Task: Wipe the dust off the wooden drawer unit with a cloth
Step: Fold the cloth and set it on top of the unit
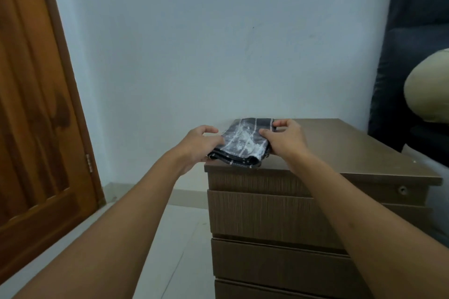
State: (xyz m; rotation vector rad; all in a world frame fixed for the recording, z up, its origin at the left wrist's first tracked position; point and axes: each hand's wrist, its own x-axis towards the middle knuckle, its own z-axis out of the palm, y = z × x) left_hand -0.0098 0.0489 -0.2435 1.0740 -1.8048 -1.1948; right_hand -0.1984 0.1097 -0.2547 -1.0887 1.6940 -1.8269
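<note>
**Step in hand: readying the cloth on the drawer unit**

The folded cloth (240, 143) lies at the near left corner of the drawer unit (340, 153) top, dusty face up. Your right hand (284, 141) pinches its right edge between thumb and fingers. Your left hand (199, 145) grips the left edge, fingers curled. Both forearms reach forward. Next, you will likely need to turn a clean face downward, then press and sweep.

I'm in a room of a home, judging by the panelled wooden door (36, 104) on my left, the plain pale wall (206, 43), the tiled floor (175, 238) and a dark upholstered sofa (413, 68) beside my wooden drawer unit (267, 213).
</note>
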